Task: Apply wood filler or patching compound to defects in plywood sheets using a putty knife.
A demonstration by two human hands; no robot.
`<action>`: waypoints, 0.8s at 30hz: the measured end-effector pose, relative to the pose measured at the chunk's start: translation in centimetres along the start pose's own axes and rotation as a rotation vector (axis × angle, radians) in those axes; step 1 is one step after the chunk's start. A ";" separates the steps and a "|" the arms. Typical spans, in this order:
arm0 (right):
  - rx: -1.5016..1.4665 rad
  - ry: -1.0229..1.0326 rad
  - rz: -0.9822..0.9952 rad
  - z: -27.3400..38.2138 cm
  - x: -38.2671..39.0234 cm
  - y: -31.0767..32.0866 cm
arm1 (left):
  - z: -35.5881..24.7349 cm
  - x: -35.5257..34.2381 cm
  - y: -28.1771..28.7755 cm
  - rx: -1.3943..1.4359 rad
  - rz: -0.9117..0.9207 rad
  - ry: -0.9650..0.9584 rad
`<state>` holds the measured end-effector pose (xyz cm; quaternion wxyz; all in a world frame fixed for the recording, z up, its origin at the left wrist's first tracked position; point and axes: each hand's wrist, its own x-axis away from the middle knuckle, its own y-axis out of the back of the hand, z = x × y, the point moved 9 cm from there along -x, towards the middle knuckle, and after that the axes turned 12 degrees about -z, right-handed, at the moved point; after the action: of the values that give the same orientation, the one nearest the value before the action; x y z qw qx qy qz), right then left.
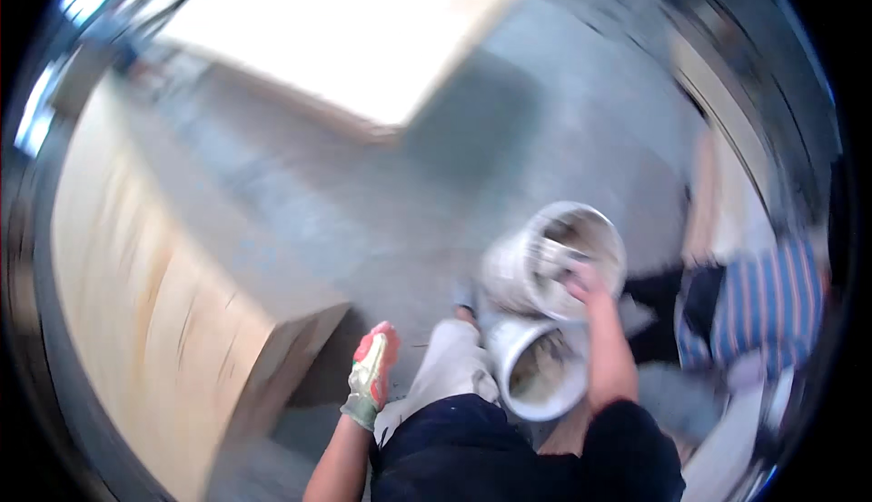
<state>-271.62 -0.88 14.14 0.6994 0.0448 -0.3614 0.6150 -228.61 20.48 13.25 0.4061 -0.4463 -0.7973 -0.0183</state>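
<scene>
My left hand (pixel 372 366), in a pale glove with pinkish-red areas, hangs beside my light trousers, fingers loosely extended and apparently holding nothing. At the mouth of a white bucket (pixel 502 271), my bare right hand (pixel 583 279) is closed on a pale object, too blurred to name. This bucket is tipped, with dark, mottled contents or residue inside. A second white bucket (pixel 504 347) is just below it, nearer my legs, with a grimy interior.
A large plywood piece (pixel 154 275) fills the left side. A pale sheet-topped stack (pixel 336 29) lies ahead on the grey floor (pixel 409 211). At right, beside the buckets, is what looks like a person in a blue striped top (pixel 758 307), near some boards (pixel 718 184).
</scene>
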 end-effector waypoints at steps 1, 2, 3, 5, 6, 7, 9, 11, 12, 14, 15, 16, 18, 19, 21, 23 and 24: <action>0.098 0.110 0.064 1.6 3.7 -5.1 | -1.6 1.9 5.4 0.132 -0.112 0.018; 0.168 0.181 0.190 1.7 7.3 -11.6 | -1.8 3.2 12.1 0.182 -0.152 -0.040; 0.184 0.215 0.268 1.5 7.6 -16.4 | -2.6 3.3 17.9 0.177 -0.218 -0.143; 0.200 0.247 0.467 -2.8 11.2 -29.0 | -4.4 7.0 29.9 0.228 -0.382 -0.280; 0.211 0.270 0.601 -5.4 13.9 -36.4 | -5.5 9.0 34.6 0.305 -0.455 -0.338; 0.258 0.337 0.617 -7.9 14.8 -42.7 | -5.2 10.2 39.0 0.416 -0.480 -0.328; 0.357 0.361 0.735 -13.8 19.2 -56.1 | -6.1 13.0 45.1 0.508 -0.562 -0.308; 0.453 0.357 0.794 -19.6 22.5 -63.4 | -3.6 15.1 49.4 0.599 -0.623 -0.237; 0.438 0.379 0.797 -22.6 24.7 -67.7 | -4.4 15.6 52.2 0.611 -0.637 -0.250; 0.499 0.418 0.700 -28.6 26.8 -73.6 | -5.6 18.2 59.0 0.635 -0.714 -0.253; 0.519 0.413 0.734 -31.6 28.6 -76.5 | -6.0 19.2 62.4 0.642 -0.736 -0.254; 0.539 0.405 0.767 -34.6 30.3 -79.1 | -6.9 20.4 66.3 0.638 -0.772 -0.315; 0.497 0.373 0.862 -40.0 32.7 -84.3 | -7.3 21.6 72.7 0.655 -0.832 -0.381; 0.491 0.383 0.872 -43.2 34.1 -86.3 | -6.5 22.7 76.5 0.680 -0.876 -0.362; 0.522 0.387 0.884 -49.4 36.8 -90.6 | -4.5 25.0 83.1 0.732 -0.970 -0.345; 0.550 0.334 0.913 -56.6 39.9 -94.2 | -1.0 28.1 89.8 0.766 -1.065 -0.263; 0.619 0.340 0.952 -60.4 41.2 -96.2 | 1.6 30.6 92.5 0.790 -1.130 -0.175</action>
<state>-159.33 40.80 29.61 0.3488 -0.0194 -0.0282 0.9366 -170.76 98.01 1.68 0.4004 0.2188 -0.8841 0.1008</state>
